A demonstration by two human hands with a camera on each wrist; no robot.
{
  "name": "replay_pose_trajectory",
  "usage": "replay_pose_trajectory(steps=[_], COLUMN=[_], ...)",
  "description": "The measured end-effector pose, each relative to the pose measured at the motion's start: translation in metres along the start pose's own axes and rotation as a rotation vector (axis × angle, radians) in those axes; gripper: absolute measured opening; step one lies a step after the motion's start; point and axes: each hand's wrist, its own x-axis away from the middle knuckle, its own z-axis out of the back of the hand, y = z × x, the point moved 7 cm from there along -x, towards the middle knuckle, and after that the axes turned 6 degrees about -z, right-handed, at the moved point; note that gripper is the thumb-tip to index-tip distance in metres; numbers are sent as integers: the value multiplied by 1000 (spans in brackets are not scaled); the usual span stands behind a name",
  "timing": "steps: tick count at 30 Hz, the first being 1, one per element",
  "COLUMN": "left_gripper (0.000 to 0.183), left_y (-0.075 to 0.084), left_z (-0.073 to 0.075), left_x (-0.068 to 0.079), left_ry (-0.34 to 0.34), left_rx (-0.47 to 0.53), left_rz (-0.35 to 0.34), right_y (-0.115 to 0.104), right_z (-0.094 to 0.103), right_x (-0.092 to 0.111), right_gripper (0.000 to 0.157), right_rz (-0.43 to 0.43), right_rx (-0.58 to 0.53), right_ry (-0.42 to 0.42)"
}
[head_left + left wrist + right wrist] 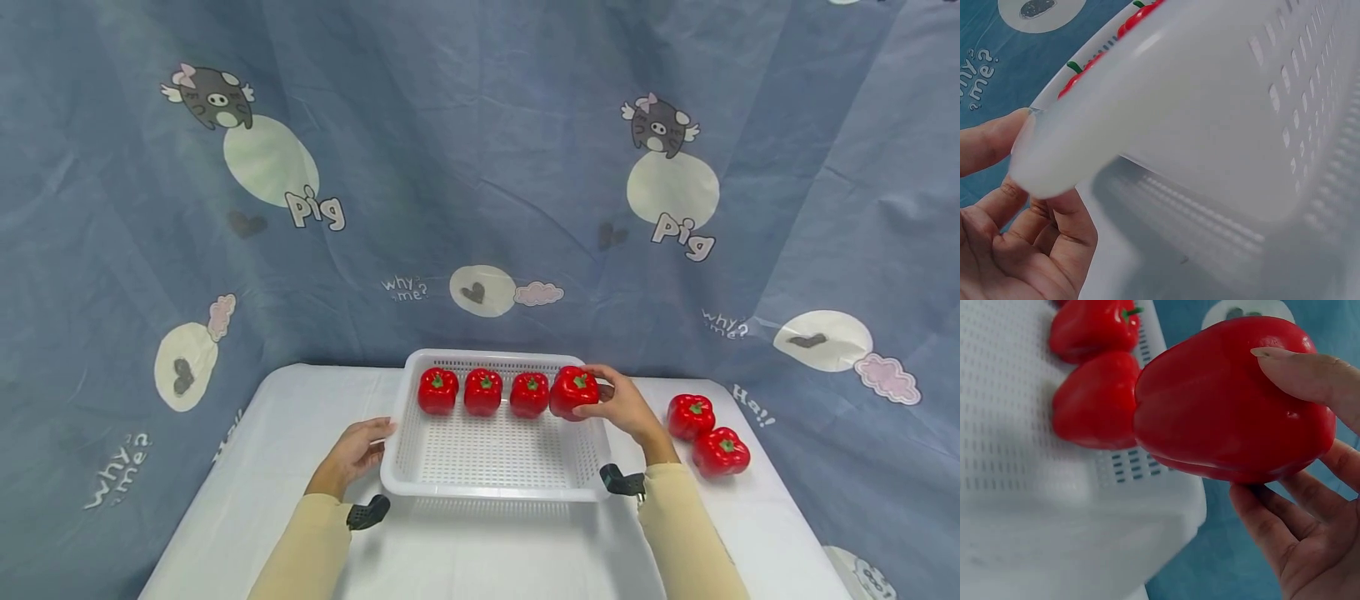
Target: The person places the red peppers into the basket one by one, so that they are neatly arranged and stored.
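A white perforated plastic basket stands on the table, with a row of three red bell peppers along its far side. My left hand pinches the basket's left rim; the left wrist view shows the thumb above and curled fingers beneath it. Over the basket's far right corner, my right hand holds another red bell pepper between thumb and fingers. In the right wrist view this held pepper overlaps the rim, next to the last pepper of the row.
Two more red bell peppers lie together on the white table, right of the basket. A blue cloth printed with pigs hangs behind the table and down its sides. Black wrist cameras sit on both sleeves.
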Motion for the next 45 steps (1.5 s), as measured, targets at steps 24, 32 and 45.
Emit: replay_pose_trajectory(steps=[24, 32, 45], left_gripper=[47, 50, 50], left_y=[0, -2, 1], left_z=[0, 0, -2], left_x=[-1, -2, 0], left_ry=[12, 8, -11], left_rx=[-27, -17, -4], left_rz=[12, 18, 4], right_y=[-16, -20, -23], right_z=[-57, -73, -103], right_x=[-21, -25, -27], right_gripper=[74, 71, 69], right_rz=[20, 26, 40], right_rx=[14, 31, 73], right_ry=[-51, -26, -59])
